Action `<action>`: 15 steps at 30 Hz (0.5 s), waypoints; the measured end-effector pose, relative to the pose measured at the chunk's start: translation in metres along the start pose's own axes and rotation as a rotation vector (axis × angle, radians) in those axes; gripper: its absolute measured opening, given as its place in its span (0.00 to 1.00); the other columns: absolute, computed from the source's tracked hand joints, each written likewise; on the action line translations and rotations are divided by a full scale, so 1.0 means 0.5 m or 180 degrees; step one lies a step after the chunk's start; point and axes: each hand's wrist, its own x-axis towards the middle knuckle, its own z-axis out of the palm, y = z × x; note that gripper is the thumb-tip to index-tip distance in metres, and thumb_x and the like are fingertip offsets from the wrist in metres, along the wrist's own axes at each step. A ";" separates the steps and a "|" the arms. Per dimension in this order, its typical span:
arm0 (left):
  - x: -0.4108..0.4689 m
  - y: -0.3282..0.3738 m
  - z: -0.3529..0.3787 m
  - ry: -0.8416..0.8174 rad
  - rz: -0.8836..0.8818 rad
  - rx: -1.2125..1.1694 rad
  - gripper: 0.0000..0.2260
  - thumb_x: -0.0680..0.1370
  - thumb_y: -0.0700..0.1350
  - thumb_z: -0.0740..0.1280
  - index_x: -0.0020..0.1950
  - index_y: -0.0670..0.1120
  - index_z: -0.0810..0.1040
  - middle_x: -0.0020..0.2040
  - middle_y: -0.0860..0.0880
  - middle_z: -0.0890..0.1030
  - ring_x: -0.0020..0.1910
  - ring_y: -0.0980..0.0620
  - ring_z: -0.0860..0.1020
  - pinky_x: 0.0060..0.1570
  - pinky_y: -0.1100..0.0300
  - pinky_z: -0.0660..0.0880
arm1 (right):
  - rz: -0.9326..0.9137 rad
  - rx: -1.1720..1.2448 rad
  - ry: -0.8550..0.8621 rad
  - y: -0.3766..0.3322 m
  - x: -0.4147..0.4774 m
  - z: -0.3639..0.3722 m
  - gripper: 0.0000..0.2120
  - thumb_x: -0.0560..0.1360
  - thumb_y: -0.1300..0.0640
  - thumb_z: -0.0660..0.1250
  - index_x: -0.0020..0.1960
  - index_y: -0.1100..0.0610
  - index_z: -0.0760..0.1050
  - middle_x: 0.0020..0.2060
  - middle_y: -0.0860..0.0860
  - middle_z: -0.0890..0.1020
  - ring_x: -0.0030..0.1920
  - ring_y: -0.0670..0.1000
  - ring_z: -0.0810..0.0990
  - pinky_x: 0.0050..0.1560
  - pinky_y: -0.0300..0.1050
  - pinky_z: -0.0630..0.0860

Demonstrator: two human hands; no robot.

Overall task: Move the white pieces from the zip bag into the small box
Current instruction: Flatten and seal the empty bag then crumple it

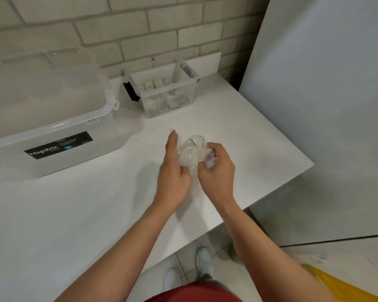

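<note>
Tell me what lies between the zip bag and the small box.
Only bare white table between the zip bag and the small box, seen in the head view.

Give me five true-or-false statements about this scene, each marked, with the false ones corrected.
1. The left hand and right hand both hold the zip bag. True.
2. The small box stands at the back of the table. True.
3. The small box is empty. False: white pieces already lie in it.
4. The Megabox container stands right of the small box. False: the Megabox container stands left of it.
5. The small box has its lid on. False: its top is open.
</note>
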 end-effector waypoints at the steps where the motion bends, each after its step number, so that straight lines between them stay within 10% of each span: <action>1: -0.005 0.009 0.011 -0.0208 -0.0022 -0.0210 0.35 0.78 0.37 0.59 0.80 0.60 0.52 0.80 0.56 0.64 0.72 0.52 0.73 0.66 0.59 0.73 | 0.0081 0.0165 -0.0015 -0.003 -0.008 -0.001 0.16 0.76 0.61 0.71 0.62 0.49 0.77 0.51 0.41 0.83 0.51 0.43 0.81 0.52 0.37 0.77; 7: -0.014 0.017 0.048 -0.0770 -0.0230 -0.0813 0.20 0.77 0.43 0.60 0.60 0.66 0.61 0.59 0.55 0.82 0.47 0.55 0.81 0.47 0.54 0.78 | 0.0559 0.2143 -0.0789 0.017 -0.053 -0.079 0.19 0.84 0.48 0.63 0.73 0.50 0.74 0.69 0.53 0.80 0.71 0.56 0.77 0.73 0.61 0.69; 15: -0.078 0.060 0.177 -0.1964 0.0108 -0.0725 0.21 0.80 0.38 0.64 0.70 0.56 0.78 0.71 0.59 0.73 0.70 0.66 0.69 0.62 0.71 0.71 | 0.0812 0.1573 0.0446 0.149 -0.133 -0.233 0.23 0.81 0.40 0.68 0.71 0.51 0.76 0.67 0.53 0.81 0.70 0.57 0.77 0.72 0.66 0.71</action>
